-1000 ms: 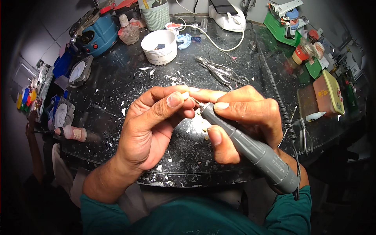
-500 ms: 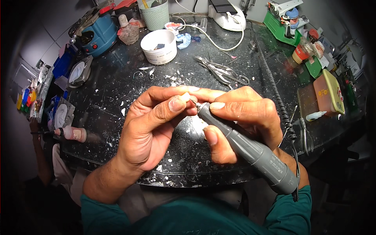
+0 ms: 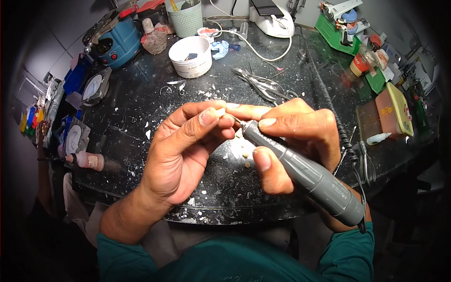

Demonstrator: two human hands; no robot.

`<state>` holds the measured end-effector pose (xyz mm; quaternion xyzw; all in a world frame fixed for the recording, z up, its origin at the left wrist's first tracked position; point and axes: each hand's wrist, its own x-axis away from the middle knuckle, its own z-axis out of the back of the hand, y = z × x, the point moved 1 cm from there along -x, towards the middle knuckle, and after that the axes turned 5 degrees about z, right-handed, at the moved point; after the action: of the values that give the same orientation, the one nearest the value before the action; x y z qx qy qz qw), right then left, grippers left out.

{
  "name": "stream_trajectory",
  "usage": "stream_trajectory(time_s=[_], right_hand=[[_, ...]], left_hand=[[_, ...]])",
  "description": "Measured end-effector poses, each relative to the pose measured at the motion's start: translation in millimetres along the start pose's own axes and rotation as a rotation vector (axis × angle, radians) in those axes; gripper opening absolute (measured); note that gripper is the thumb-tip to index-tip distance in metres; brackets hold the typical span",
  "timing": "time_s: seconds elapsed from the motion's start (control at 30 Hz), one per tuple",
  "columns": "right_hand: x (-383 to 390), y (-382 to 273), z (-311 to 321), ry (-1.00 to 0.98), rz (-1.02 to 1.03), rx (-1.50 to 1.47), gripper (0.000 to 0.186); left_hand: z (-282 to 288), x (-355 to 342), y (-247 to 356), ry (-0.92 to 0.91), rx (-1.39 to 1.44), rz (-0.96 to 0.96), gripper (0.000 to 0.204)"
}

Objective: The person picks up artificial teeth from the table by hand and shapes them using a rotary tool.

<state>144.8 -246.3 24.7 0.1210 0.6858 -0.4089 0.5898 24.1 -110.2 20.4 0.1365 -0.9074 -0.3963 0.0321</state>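
My left hand [image 3: 176,150] pinches a small off-white piece, like a dental crown [image 3: 221,112], between thumb and fingertips; most of it is covered. A grey rotary handpiece [image 3: 307,176] lies slantwise in my right hand [image 3: 303,134], gripped between thumb and fingers. Its thin metal bur [image 3: 237,120] points at the pale piece from the right; whether they touch, I cannot tell. The fingertips of both hands meet above the bench. Beneath them, several small pale bits [image 3: 245,155] lie in white dust.
A white tub [image 3: 190,58] stands beyond my hands, with pliers and scissors [image 3: 263,87] to its right. A coiled cord [image 3: 329,98] runs down the right side. A pink bottle [image 3: 89,160] lies at left, near another person's arm [image 3: 44,174]. A peach box [image 3: 392,113] sits at right.
My right hand and the handpiece have shifted slightly right, drawing the bur back from the pale piece. My left thumb has moved a little up and left.
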Motion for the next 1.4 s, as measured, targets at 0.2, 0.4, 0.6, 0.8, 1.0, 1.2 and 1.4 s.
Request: stream_trajectory(time_s=[0.2, 0.4, 0.6, 0.8, 1.0, 1.2, 1.4], right_hand=[[0, 2, -1, -0.114, 0.03, 0.036, 0.036], [2, 7, -2, -0.012, 0.079, 0.03, 0.042], [1, 7, -2, -0.032, 0.102, 0.051, 0.044], [-1, 8, 1, -0.08, 0.109, 0.084, 0.043], [1, 10, 0, -0.079, 0.114, 0.08, 0.042], [-1, 8, 1, -0.03, 0.118, 0.084, 0.041], [-1, 4, 0, 0.015, 0.101, 0.023, 0.043]], left_hand=[[2, -1, 1, -0.02, 0.037, 0.037, 0.022], [3, -2, -2, -0.019, 0.098, 0.018, 0.018], [5, -1, -3, -0.025, 0.078, 0.025, 0.019], [5, 0, -5, 0.012, 0.074, 0.035, 0.019], [4, -1, -5, 0.004, 0.111, 0.028, 0.017], [8, -1, -4, 0.019, 0.103, 0.01, 0.022], [0, 0, -2, 0.081, -0.03, -0.074, 0.032]])
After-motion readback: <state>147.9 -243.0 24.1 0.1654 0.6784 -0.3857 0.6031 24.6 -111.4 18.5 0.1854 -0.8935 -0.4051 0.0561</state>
